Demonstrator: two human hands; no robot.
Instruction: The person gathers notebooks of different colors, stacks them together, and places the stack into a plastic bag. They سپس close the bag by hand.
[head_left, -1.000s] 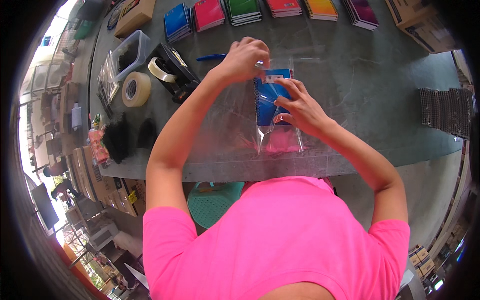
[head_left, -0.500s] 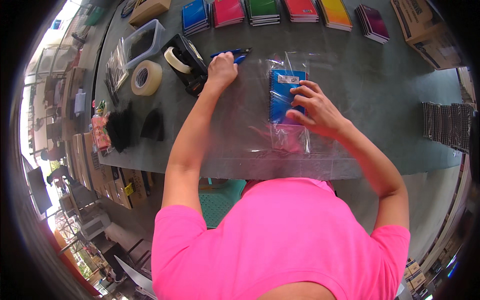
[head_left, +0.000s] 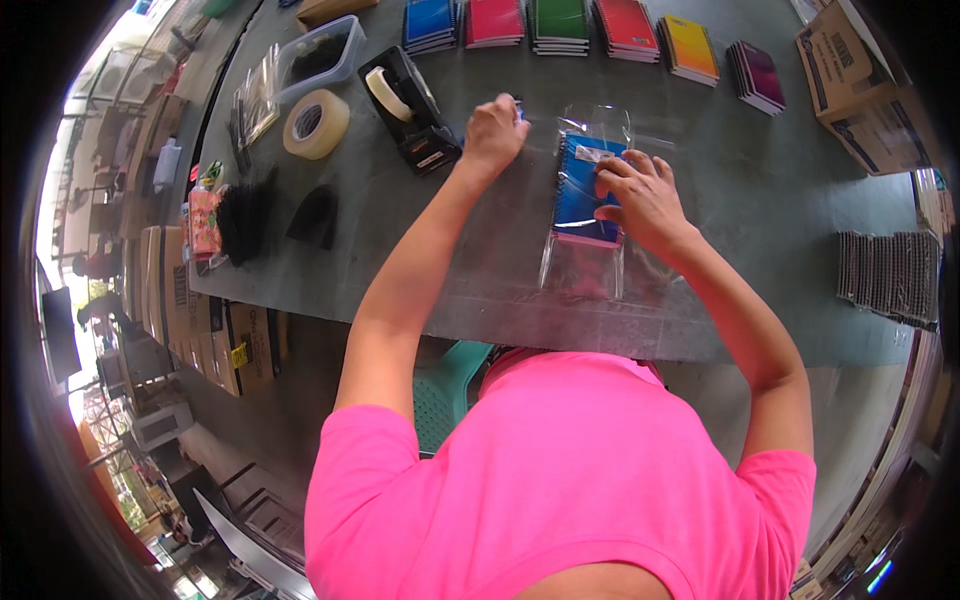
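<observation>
Notebook (head_left: 578, 203), sleeved in clear plastic (head_left: 585, 270), laid on table (head_left: 760, 225); judged light, stiff, slippery, best held by side edges. Right hand (head_left: 648, 197) spread over cover; left hand (head_left: 496, 132) curled, grip cannot be told.

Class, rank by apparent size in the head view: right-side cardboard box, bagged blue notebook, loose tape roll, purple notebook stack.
Cardboard box
Bagged blue notebook
Loose tape roll and purple notebook stack: too alike to rank
</observation>
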